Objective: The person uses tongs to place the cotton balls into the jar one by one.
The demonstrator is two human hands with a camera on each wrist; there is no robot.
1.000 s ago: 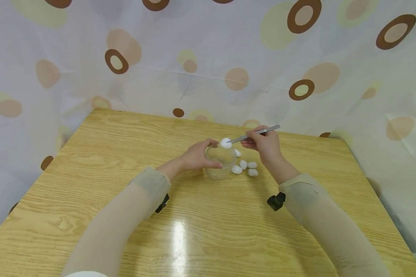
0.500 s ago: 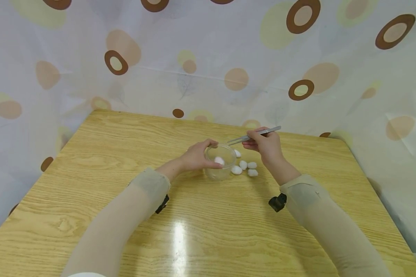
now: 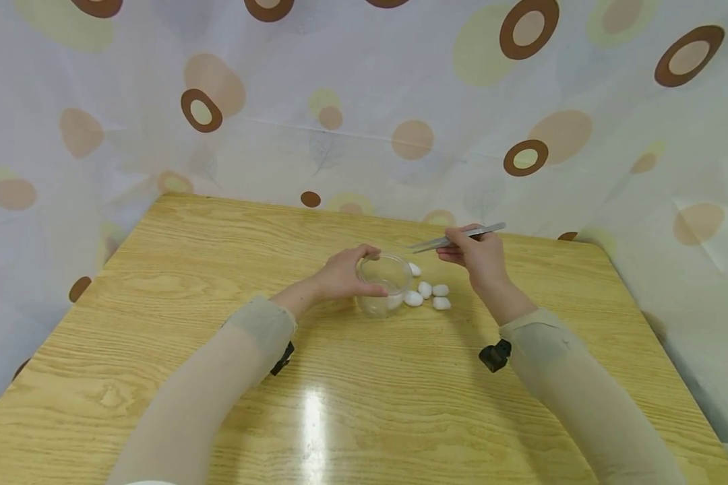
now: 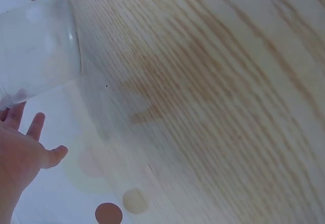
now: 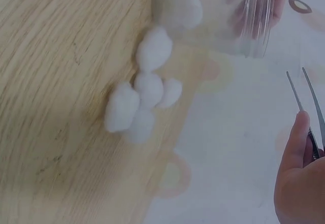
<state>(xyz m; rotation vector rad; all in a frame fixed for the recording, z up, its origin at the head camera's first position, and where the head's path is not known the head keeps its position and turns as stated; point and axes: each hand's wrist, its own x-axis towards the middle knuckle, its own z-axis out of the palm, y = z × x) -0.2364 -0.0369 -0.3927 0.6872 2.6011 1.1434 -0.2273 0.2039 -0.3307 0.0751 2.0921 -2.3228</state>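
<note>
In the head view my left hand point(image 3: 342, 275) grips a clear round plastic container point(image 3: 371, 306) by its upper side, thumb and fingers spread around the rim. One white cotton ball point(image 5: 180, 4) shows through the container wall in the right wrist view. My right hand point(image 3: 480, 261) holds metal tweezers point(image 3: 429, 245) up and to the right of the container. Their tips stand apart with nothing between them. Several more cotton balls point(image 3: 425, 289) lie on the table just right of the container. In the left wrist view, some fingers of the left hand point(image 4: 20, 155) extend away from the container.
The wooden table point(image 3: 340, 377) extends around both arms. Behind it hangs a pale curtain point(image 3: 364, 135) with brown and yellow circles, close to the table's far edge. A dark wrist camera point(image 3: 494, 356) sits under the right forearm, and another point(image 3: 283, 359) under the left.
The cotton ball in the tweezers was let go and dropped into the container. The tweezers' tips opened, and my right hand moved slightly right, away from the rim. My left hand stayed put.
</note>
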